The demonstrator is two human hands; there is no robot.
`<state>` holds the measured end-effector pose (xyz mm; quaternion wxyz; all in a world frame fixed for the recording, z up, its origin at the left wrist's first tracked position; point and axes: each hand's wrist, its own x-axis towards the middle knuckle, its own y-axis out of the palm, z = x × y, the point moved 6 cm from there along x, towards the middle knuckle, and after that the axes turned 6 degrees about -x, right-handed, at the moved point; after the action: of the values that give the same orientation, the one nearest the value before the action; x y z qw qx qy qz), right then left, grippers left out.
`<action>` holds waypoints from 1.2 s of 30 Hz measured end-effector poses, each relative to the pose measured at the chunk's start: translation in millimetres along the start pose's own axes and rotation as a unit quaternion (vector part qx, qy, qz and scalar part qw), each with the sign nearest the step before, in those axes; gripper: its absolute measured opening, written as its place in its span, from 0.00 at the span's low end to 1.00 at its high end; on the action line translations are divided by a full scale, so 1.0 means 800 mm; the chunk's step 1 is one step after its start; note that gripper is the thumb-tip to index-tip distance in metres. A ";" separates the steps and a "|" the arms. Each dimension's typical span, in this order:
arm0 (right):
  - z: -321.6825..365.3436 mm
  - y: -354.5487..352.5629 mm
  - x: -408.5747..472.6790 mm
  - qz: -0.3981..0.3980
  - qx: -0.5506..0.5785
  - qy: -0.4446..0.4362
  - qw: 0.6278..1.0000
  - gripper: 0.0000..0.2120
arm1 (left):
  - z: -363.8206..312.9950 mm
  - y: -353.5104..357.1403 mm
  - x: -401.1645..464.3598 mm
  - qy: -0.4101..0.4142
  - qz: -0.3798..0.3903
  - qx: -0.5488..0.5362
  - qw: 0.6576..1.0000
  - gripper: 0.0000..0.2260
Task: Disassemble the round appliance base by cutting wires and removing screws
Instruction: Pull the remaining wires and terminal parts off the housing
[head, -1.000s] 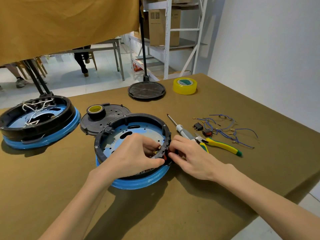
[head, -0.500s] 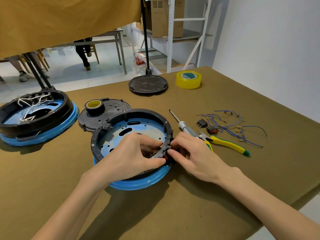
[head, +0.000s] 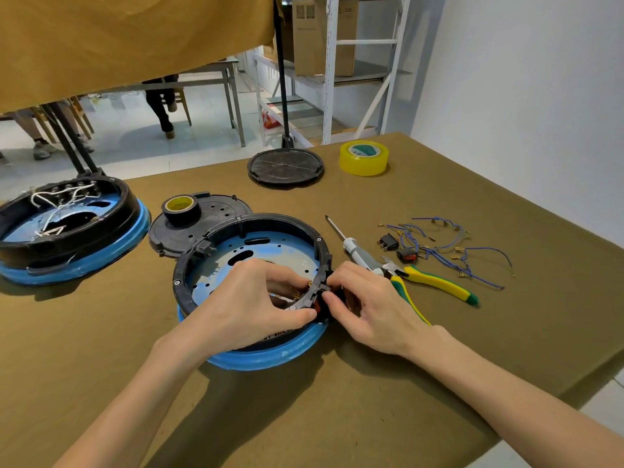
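A second wired base (head: 67,228) waits left of the round appliance base (head: 251,292), where the left hand (head: 250,305) and right hand (head: 368,305) stay pinched on a rim-mounted red switch (head: 319,304), barely shifted, apparently unfreed; screwdriver (head: 354,248), pliers (head: 435,282), cut wires (head: 449,246) lie right.

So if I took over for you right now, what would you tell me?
Left hand: fingers inside the near round base, at its right rim. Right hand: pinching a small black and red part at that same rim from outside; neither holds a tool.
Screwdriver and pliers lie just right of the base. Past them, cut blue wires with a switch and a plug piece.
Left: free this rim part. The second base, far left, keeps its white wires.
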<state>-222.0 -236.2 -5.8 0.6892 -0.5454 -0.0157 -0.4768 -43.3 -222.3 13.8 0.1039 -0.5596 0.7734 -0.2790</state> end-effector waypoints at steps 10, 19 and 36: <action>0.002 -0.003 0.003 0.016 0.007 0.024 1.000 0.04 | -0.003 0.002 -0.001 0.017 0.013 -0.025 0.999 0.14; 0.008 -0.010 0.011 0.137 -0.057 0.034 0.988 0.07 | -0.010 0.002 -0.001 0.037 0.000 0.002 0.999 0.12; 0.012 -0.043 -0.008 -0.005 -0.009 0.091 0.996 0.06 | -0.006 0.007 0.002 0.026 0.013 0.060 0.998 0.13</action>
<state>-243.8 -223.0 20.6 0.6802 -0.5061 0.0485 -0.5281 -50.5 -220.8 15.2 0.1211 -0.5346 0.7649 -0.3382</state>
